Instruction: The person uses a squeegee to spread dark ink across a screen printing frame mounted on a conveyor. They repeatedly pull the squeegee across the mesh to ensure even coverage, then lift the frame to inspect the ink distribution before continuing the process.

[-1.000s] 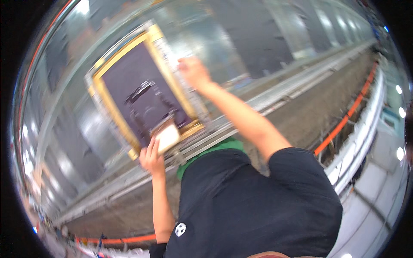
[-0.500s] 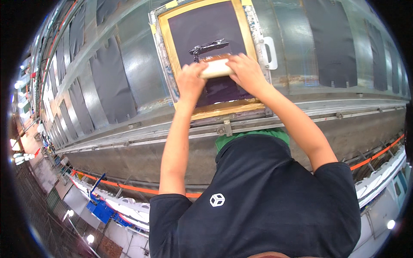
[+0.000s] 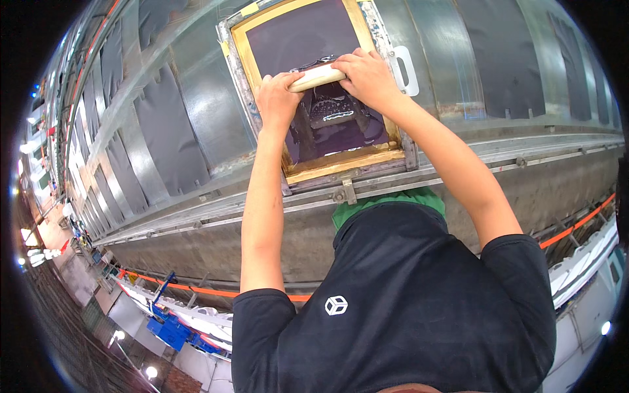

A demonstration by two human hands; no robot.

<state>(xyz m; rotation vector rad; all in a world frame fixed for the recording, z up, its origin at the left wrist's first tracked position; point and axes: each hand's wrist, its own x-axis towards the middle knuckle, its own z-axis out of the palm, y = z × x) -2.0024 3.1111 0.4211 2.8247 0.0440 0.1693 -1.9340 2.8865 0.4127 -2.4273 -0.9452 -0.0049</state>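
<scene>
Both hands are closed on a pale-handled squeegee (image 3: 317,78) over a screen-printing frame (image 3: 398,154). My left hand (image 3: 277,99) grips the handle's left end, and my right hand (image 3: 368,78) wraps round its right end. The screen (image 3: 298,33) is dark purple mesh bordered with yellow tape. Glossy dark ink (image 3: 333,111) lies on the mesh on the near side of the squeegee, and more ink shows just past it. My hands hide part of the blade and the handle's ends.
Dark fabric pieces (image 3: 171,131) lie along the long metal table (image 3: 203,85) on both sides. A white handle (image 3: 406,71) stands at the frame's right side. Along the table's near edge runs a metal rail (image 3: 458,171) with a clamp (image 3: 345,191) by the frame.
The squeegee and both hands have moved up the screen, away from my body. A patch of wet ink now shows on the near side. The view has shifted slightly.
</scene>
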